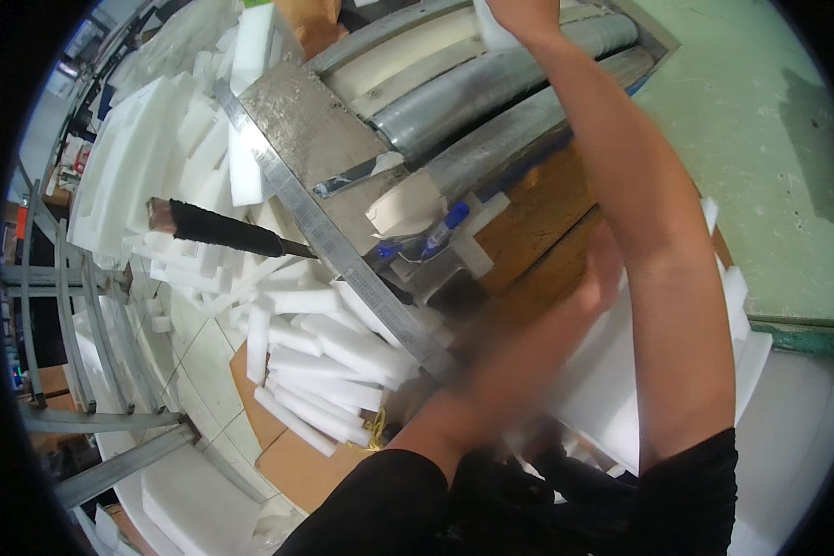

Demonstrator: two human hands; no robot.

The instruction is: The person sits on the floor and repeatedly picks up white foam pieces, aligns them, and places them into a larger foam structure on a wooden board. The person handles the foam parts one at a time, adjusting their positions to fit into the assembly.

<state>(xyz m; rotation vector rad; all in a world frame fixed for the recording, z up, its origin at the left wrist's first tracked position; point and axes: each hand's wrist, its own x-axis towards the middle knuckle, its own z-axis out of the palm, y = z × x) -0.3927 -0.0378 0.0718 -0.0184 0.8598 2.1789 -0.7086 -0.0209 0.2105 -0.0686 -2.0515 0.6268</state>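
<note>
My right arm stretches up across the picture, and my right hand [525, 17] is at the top edge, partly cut off. Its fingers close on a white foam piece [497, 28] above the grey rollers [463, 97] of a metal machine. My left hand [606, 266] is smeared by motion; its fingers cannot be made out. It is beside white foam sheets [602, 371], low on the right of the machine, over brown boards [537, 218]. Whether it touches the foam cannot be told.
A metal side rail [296, 204] carries a black-wrapped handle [227, 229] jutting left. A blue marker [446, 229] lies by the rollers. White foam strips [315, 361] pile on cardboard at the left. A pale green tabletop [751, 167] is at right, a metal rack [93, 417] at far left.
</note>
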